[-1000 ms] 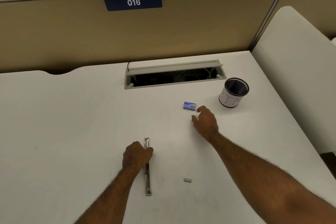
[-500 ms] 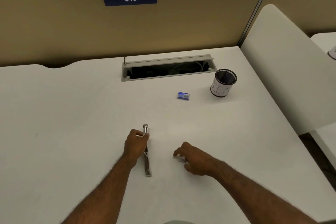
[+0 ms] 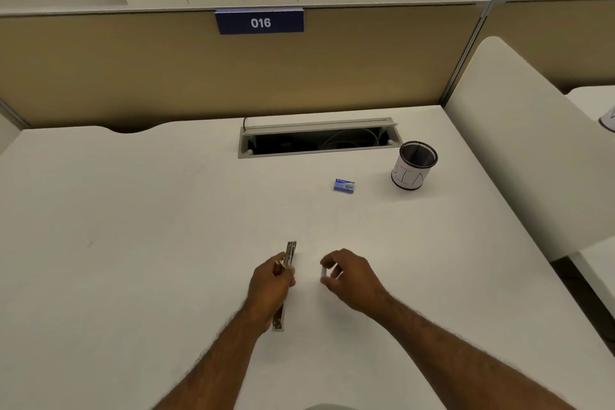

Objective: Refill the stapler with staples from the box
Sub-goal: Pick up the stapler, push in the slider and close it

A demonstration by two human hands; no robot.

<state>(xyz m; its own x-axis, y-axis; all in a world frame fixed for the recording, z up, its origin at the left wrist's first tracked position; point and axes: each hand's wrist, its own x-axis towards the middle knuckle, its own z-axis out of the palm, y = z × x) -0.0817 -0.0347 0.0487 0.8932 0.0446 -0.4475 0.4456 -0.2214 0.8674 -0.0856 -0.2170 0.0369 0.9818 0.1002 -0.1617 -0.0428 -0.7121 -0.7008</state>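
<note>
A slim metal stapler lies opened out flat on the white desk, its length running away from me. My left hand grips it around the middle. Just to the right, my right hand pinches a small pale strip of staples between thumb and fingers, a little above the desk and apart from the stapler. The small blue staple box sits farther back on the desk, right of centre.
A black mesh cup with a white paper label stands at the right rear. An open cable tray is set into the desk behind the box. A tan partition closes the back; a white side panel rises at the right.
My right hand drew back from the blue box, came down on the staple strip lying near the stapler, and now holds it lifted. My left hand kept its hold on the stapler.
</note>
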